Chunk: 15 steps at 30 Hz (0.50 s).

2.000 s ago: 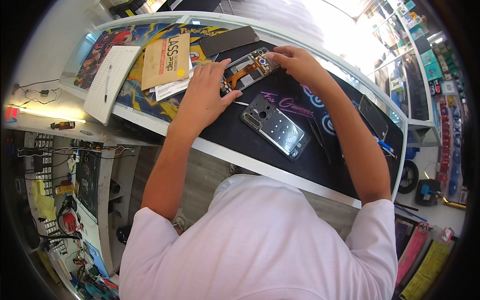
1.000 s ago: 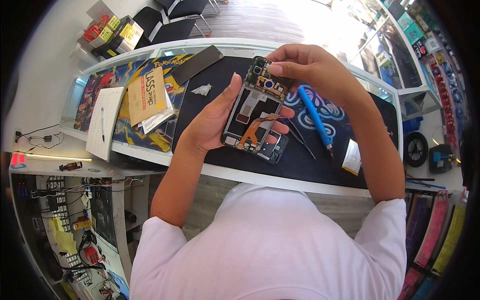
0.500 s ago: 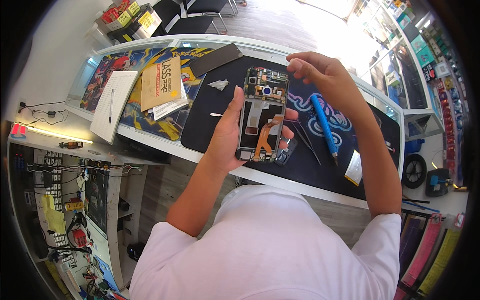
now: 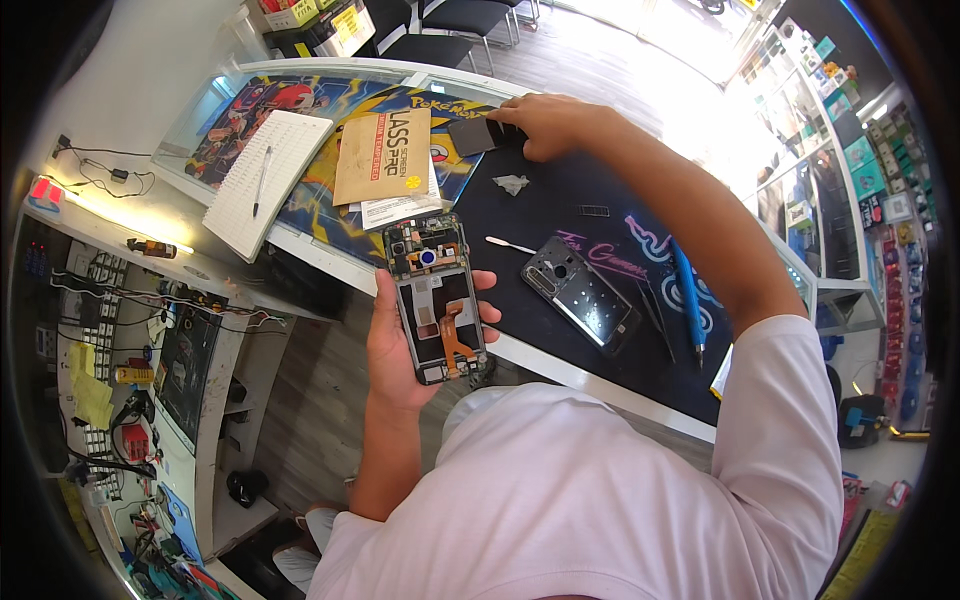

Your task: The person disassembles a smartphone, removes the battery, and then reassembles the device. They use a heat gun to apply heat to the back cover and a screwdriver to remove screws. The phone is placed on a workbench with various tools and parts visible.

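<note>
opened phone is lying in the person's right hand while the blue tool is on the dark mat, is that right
Wrong hand: the head view shows the opened phone in the left hand. The blue tool is indeed on the dark mat.

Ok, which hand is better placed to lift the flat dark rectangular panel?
Right, likely: the right hand is at the panel; the left hand holds the opened black phone with orange ribbon cable.

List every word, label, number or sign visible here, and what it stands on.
Texts are located, not copied out.
Brown envelope: dark lettering, red strip of print.
Patterned mat: yellow lettering.
Black mat: pink script.
White paper: print too small to read.
Notebook: writing too small.
Yellow label at back: too small.
</note>
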Available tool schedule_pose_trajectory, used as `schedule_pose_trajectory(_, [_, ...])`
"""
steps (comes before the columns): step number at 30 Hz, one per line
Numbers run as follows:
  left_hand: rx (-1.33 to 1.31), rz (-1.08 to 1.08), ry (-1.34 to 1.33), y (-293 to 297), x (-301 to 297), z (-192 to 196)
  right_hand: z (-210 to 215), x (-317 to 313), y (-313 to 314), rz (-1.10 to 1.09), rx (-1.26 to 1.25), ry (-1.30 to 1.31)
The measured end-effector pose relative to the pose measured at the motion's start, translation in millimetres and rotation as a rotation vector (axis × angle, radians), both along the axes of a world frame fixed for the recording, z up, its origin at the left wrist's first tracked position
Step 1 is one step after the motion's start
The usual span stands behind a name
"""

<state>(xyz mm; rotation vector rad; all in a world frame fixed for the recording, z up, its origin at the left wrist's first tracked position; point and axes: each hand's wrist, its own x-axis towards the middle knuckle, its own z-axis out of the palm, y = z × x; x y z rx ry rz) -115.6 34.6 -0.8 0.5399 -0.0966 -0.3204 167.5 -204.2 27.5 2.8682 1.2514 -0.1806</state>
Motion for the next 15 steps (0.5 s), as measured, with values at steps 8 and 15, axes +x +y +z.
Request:
schedule_pose_trajectory(8, [-0.005,0.012,-0.009,14.0,11.2,-5.0,9.0,-14.3,-11.8,0.004,-0.025,-0.074])
schedule_pose_trajectory(15, [-0.067,-0.072,-0.001,6.4,32.6,-3.2,42.7,-26.5,-41.1,-0.273,0.386,0.239])
